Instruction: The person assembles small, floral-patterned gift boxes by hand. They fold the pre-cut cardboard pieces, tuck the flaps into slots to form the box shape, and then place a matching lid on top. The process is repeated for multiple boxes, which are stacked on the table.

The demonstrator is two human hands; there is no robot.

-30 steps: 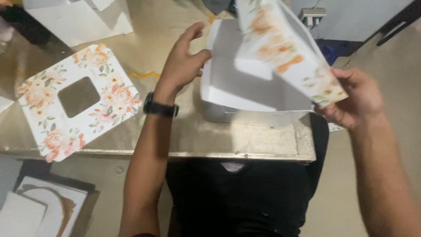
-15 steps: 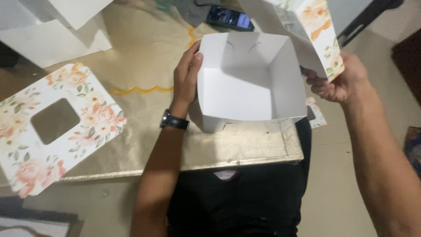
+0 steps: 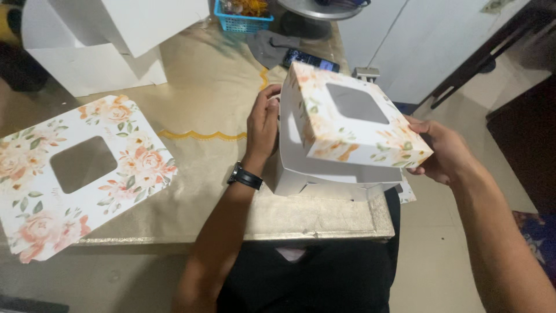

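Floral lid (image 3: 353, 124) with square window sits tilted over white box base (image 3: 324, 174), at the bench (image 3: 220, 104) near edge, not fully seated. Base interior mostly hidden by lid. Right hand (image 3: 443, 152) grips lid's right corner, fingers closed on it (fingertips hidden under the lid). Left hand (image 3: 263, 124) presses base's left wall, fingers curled against it, tips hard to make out. Black wristwatch (image 3: 245, 176) on left wrist. Flat floral cutout (image 3: 75, 174) lies well apart at left; white boxes (image 3: 98, 40) behind, cut off.
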